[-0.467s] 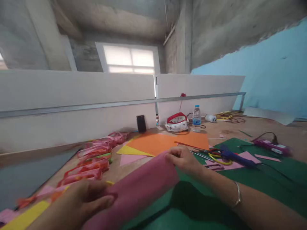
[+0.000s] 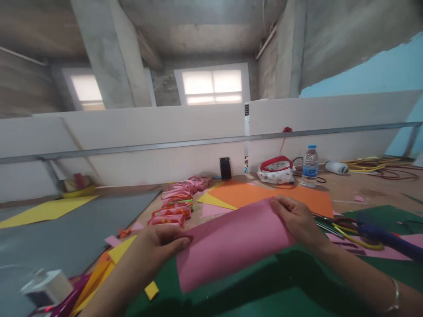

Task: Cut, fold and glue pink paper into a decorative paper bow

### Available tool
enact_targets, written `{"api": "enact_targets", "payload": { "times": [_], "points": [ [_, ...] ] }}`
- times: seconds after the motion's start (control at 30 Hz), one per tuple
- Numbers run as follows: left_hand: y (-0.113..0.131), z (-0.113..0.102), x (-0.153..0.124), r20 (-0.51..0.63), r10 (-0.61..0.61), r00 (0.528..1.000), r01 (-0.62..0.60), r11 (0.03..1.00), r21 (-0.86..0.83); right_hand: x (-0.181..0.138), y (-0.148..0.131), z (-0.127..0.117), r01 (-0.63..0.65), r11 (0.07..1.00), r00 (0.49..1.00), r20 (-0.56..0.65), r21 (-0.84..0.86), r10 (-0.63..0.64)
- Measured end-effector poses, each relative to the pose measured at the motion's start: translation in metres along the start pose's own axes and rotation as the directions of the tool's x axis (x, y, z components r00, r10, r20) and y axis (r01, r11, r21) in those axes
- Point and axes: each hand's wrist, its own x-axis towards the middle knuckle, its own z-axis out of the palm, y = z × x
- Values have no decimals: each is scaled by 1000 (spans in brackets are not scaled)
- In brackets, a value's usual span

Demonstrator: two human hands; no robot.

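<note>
You hold a pink, rectangular sheet of paper-like or felt-like material (image 2: 231,242) stretched between both hands, above a dark green mat (image 2: 254,288) on the brown worktop (image 2: 346,196). Your left hand (image 2: 167,242) pinches the sheet's upper left corner between thumb and fingers; your right hand (image 2: 294,218) pinches its upper right corner. The sheet tilts, its right end higher than its left, and casts a shadow on the mat.

Near your left hand, a small yellow scrap (image 2: 151,290) lies on the mat, and a row of folded pink and orange pieces (image 2: 172,204) runs away from you. Beyond the pink sheet lies a large orange sheet (image 2: 244,192), with a black phone (image 2: 225,168) propped upright behind it. To the right of your right hand you have a dark blue, long-bodied tool (image 2: 391,242) beside yellow-and-red looped handles (image 2: 357,237).
</note>
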Motion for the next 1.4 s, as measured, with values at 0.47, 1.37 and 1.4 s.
{"api": "enact_targets", "payload": {
  "times": [0.47,1.37,1.4],
  "points": [
    [-26,51,22,84,28,996,-53,949,311,1,53,30,224,580,971,232,-783,-62],
    [36,144,48,496,706,505,-863,400,309,-3,40,38,310,400,926,369,-862,78],
    [32,147,48,488,719,494,-869,398,293,-3,40,38,312,406,923,375,-859,84]
  ]
}}
